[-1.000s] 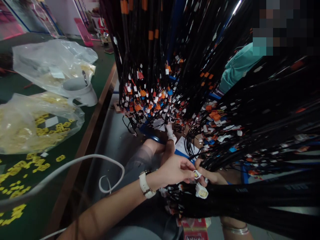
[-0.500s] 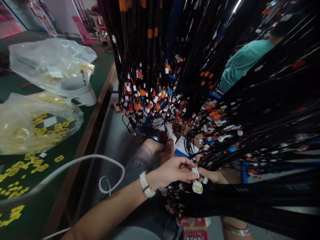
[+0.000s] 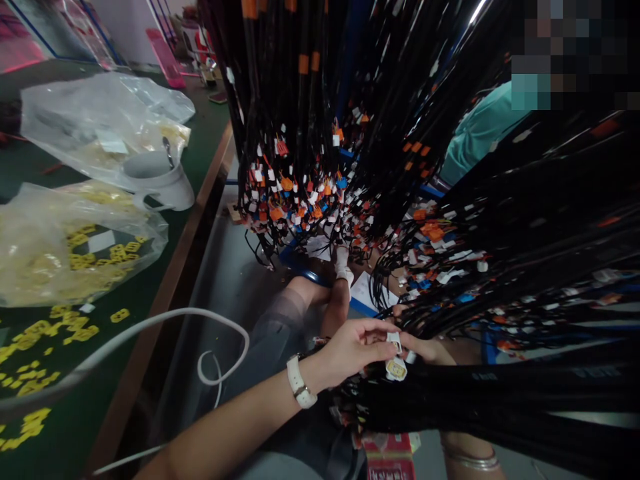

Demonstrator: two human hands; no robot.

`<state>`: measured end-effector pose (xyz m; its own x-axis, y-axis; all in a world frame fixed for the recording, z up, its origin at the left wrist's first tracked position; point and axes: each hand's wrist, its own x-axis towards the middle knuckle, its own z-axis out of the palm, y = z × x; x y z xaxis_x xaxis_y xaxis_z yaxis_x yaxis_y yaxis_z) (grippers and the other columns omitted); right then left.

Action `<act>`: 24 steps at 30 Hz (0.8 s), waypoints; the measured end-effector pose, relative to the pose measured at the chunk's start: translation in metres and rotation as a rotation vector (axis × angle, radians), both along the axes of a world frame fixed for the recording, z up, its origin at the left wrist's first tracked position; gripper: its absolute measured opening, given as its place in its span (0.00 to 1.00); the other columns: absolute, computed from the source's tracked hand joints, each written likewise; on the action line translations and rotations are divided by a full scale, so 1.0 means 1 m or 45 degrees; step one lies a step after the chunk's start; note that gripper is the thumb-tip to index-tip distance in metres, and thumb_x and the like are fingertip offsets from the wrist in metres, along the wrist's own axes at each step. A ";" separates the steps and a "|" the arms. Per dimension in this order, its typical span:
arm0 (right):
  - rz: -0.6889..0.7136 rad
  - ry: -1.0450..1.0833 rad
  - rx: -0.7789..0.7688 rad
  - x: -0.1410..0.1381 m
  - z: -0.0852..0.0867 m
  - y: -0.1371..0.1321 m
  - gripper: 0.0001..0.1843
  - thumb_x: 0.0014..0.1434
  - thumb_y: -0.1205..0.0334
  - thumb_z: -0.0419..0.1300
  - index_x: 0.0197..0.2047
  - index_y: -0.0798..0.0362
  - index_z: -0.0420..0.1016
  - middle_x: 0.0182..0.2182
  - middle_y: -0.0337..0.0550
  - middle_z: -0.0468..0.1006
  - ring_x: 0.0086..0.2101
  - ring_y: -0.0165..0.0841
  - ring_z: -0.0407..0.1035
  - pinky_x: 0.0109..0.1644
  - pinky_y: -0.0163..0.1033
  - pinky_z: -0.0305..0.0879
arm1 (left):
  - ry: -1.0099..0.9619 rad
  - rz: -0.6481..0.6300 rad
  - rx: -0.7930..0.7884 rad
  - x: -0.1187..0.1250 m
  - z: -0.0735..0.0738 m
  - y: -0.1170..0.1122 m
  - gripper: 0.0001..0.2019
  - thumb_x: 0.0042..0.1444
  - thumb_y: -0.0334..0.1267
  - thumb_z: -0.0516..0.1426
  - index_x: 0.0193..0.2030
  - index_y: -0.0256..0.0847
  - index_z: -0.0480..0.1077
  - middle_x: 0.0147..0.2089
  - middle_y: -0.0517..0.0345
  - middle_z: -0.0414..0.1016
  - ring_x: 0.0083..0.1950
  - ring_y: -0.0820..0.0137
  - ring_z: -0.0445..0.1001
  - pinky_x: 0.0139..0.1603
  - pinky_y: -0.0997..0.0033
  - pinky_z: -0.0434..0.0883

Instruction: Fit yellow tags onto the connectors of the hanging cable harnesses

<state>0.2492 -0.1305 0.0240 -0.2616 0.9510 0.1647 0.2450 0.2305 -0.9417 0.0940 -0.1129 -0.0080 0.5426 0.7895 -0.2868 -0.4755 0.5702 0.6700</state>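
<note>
- Fingers of my left hand (image 3: 350,347) are pinched together on a small white connector (image 3: 395,341), held just at their tips.
- Right hand (image 3: 425,350) meets it from the opposite side, fingers closed on the same connector's far end; black wire bundles (image 3: 500,393) hide most of that hand.
- Second white connector (image 3: 396,369), yellow-faced, hangs just below my fingertips, touching or nearly so; I cannot tell which.
- Both hands sit equally close; the bundles run away rightward.
- Worktop (image 3: 150,293) with yellow clips (image 3: 75,330) lies well apart, to the left.
</note>
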 end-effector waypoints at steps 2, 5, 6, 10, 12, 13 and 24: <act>0.082 0.044 -0.014 0.000 0.001 0.003 0.17 0.56 0.40 0.50 0.45 0.28 0.75 0.28 0.31 0.81 0.27 0.36 0.75 0.34 0.35 0.73 | 0.016 -0.012 0.030 0.000 0.000 0.000 0.22 0.42 0.41 0.67 0.45 0.34 0.72 0.35 0.54 0.77 0.37 0.72 0.73 0.41 0.72 0.67; 0.082 0.063 -0.003 0.000 0.001 0.003 0.17 0.56 0.40 0.51 0.46 0.27 0.74 0.32 0.31 0.81 0.30 0.35 0.76 0.39 0.36 0.73 | 0.058 -0.027 0.094 -0.001 0.002 0.000 0.24 0.44 0.43 0.65 0.47 0.34 0.72 0.37 0.52 0.77 0.38 0.70 0.73 0.42 0.71 0.66; 0.061 0.064 -0.008 0.000 0.000 0.002 0.17 0.57 0.40 0.50 0.46 0.28 0.74 0.33 0.31 0.81 0.31 0.36 0.76 0.40 0.36 0.72 | 0.073 -0.027 0.118 -0.001 0.002 0.001 0.24 0.44 0.44 0.65 0.48 0.34 0.72 0.38 0.51 0.77 0.38 0.70 0.73 0.42 0.71 0.66; 0.032 0.054 -0.030 0.004 -0.005 -0.002 0.19 0.58 0.40 0.48 0.48 0.29 0.74 0.34 0.32 0.81 0.32 0.36 0.76 0.40 0.37 0.72 | 0.144 -0.018 0.210 -0.001 0.003 0.002 0.22 0.46 0.45 0.63 0.46 0.32 0.73 0.36 0.51 0.76 0.34 0.73 0.71 0.37 0.74 0.65; 0.040 0.045 -0.033 0.008 -0.009 -0.002 0.20 0.58 0.40 0.48 0.48 0.30 0.73 0.34 0.32 0.82 0.32 0.37 0.76 0.40 0.37 0.72 | 0.177 -0.022 0.230 -0.001 0.002 0.001 0.23 0.47 0.46 0.63 0.46 0.32 0.72 0.34 0.52 0.75 0.31 0.75 0.69 0.33 0.75 0.64; 0.055 0.035 -0.025 0.011 -0.012 0.000 0.19 0.57 0.40 0.49 0.48 0.30 0.73 0.34 0.32 0.82 0.32 0.37 0.76 0.40 0.37 0.72 | 0.182 -0.020 0.233 0.000 0.001 0.001 0.23 0.47 0.47 0.63 0.46 0.32 0.72 0.33 0.53 0.75 0.30 0.75 0.69 0.32 0.76 0.63; 0.096 -0.031 -0.022 0.013 -0.017 0.010 0.16 0.54 0.41 0.53 0.38 0.34 0.79 0.29 0.33 0.81 0.30 0.38 0.76 0.39 0.38 0.73 | 0.151 0.046 0.210 0.002 0.003 0.000 0.19 0.47 0.44 0.63 0.41 0.31 0.72 0.32 0.54 0.75 0.32 0.74 0.70 0.35 0.75 0.66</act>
